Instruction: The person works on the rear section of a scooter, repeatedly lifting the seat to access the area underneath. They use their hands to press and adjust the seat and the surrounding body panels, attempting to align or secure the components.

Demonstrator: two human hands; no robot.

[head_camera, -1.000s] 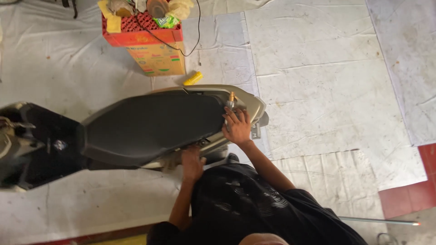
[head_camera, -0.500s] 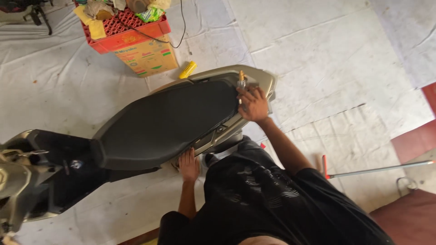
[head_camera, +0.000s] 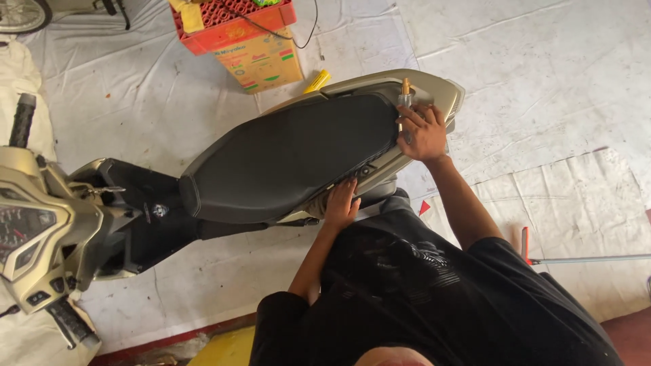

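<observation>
Right hand is laid on the rear end of the grey-gold scooter, fingers spread and curled loosely over the back edge of the long black padded seat; whether anything is pinched under the palm cannot be told. Just beside the fingertips a small brass-and-silver cylindrical fitting is seen standing upright on the tail panel, touching or very nearly touching the index finger. Left hand is pressed flat against the near side of the scooter body, just under the seat's lower edge, fingers together and pointing up toward the seat — nothing is gripped by it.

The scooter is stood across the middle of the view, its tail toward the upper right and its handlebar cluster with a speedometer at the left edge. A black handlebar grip is shown at the lower left. The whole machine is parked on pale grey sheeting spread over the floor.

Beyond the seat, on the far side, a short yellow cylindrical object is lain on the sheeting, near a printed cardboard box. An orange-red plastic crate is stacked on top of that box. At the right, well apart from the scooter, a long thin metal rod with a red handle is rested on the floor — beside the person's black-sleeved right arm.
</observation>
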